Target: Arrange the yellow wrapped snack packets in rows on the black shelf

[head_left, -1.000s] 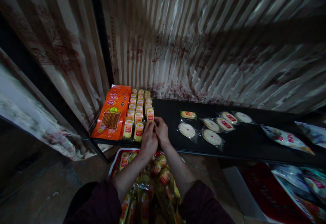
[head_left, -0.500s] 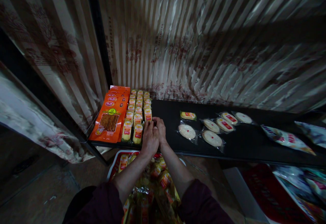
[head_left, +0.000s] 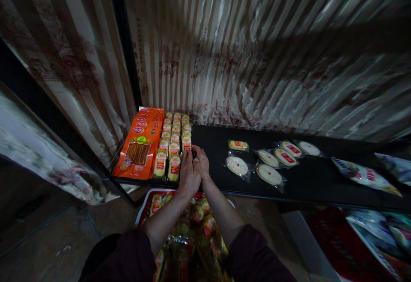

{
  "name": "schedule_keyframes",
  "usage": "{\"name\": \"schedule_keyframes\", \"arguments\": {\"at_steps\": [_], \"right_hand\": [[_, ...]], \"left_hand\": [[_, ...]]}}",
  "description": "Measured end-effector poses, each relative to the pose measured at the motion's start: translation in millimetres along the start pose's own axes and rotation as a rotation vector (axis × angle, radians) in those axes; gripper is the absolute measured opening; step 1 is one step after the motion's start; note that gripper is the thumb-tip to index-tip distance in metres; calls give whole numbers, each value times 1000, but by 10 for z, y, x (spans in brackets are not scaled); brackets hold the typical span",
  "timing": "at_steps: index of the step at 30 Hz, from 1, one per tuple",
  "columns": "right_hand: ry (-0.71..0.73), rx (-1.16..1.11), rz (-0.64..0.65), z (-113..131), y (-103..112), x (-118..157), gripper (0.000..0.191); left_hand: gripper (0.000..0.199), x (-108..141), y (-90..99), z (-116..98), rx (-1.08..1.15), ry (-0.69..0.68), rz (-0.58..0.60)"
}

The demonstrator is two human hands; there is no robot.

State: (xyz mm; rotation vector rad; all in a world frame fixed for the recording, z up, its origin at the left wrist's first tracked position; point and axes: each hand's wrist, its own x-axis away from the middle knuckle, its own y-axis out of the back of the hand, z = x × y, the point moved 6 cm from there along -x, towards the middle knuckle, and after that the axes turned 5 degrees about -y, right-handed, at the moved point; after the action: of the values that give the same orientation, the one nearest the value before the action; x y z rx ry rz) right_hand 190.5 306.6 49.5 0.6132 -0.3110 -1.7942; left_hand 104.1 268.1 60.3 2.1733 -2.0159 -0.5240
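Observation:
My left hand (head_left: pixel 190 174) and my right hand (head_left: pixel 201 162) meet at the near end of the right-hand row of small packaged cakes. Their fingers are curled close together around the lower part of a yellow packaged cake (head_left: pixel 186 143) with a red and white label; its lower end is hidden by the fingers. To the left, more wrapped cakes (head_left: pixel 174 167) stand in neat rows on the black shelf (head_left: pixel 214 145). Beside those rows lie overlapping orange snack packets (head_left: pixel 136 145). Below my forearms, a red basket with a white rim (head_left: pixel 143 207) holds many similar cakes.
Right along the shelf lie a single yellow cake packet (head_left: pixel 238 145), several round white wrapped pastries (head_left: pixel 236 165) and shiny snack bags (head_left: pixel 366 175). A red and white box (head_left: pixel 334 239) of packets sits low at right. A striped curtain (head_left: pixel 224 59) hangs behind; a black post (head_left: pixel 125 38) rises at left.
My hands stay nearly in the same place at the row, with only a slight shift of the fingers. The view has moved very slightly.

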Motion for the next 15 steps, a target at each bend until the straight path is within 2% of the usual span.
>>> {"name": "schedule_keyframes", "arguments": {"at_steps": [6, 15], "right_hand": [[-3, 9, -60, -27, 31, -6, 32], [-32, -63, 1, -80, -5, -72, 29]], "left_hand": [[54, 36, 3, -22, -8, -21, -4], [57, 57, -18, -9, -6, 12, 3]]}}
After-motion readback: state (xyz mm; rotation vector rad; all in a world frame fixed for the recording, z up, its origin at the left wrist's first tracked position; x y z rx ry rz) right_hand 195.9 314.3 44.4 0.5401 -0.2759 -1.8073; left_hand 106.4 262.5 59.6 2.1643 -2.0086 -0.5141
